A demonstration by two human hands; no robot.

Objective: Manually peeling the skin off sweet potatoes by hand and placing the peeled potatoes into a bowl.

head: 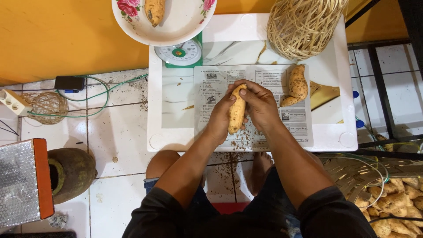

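Two hands at work: we find both of our hands closed round one sweet potato (237, 110), held upright over the paper sheet (264, 132) on the low white table (335, 132).
Left hand (220, 118): we cradle the tuber from its 9 o'clock side, fingers curled behind it and the thumb lying along its front; a firm wrapped hold.
Right hand (261, 105): we bear on the tuber from 3 o'clock, fingers pressed together and bent, the tips pinching its upper end. Whether a blade or scraper sits under them we cannot tell.
Scrapings (240, 143): brown flecks lie on the sheet at 6 o'clock of the hands, and more on the tiled floor (119, 128) below the table edge.
Second tuber (296, 86): lies flat on the sheet at 2 o'clock, apart from both hands.
Scale (179, 53): at 11 o'clock, a flowered bowl (185, 22) on it holding a third tuber (154, 11).
Wicker basket (304, 26): at 1 o'clock on the table.
Recommendation: in our judgement, we should keep the work over the sheet, turn the tuber with the left hand in small steps, and stroke away from the holding fingers.
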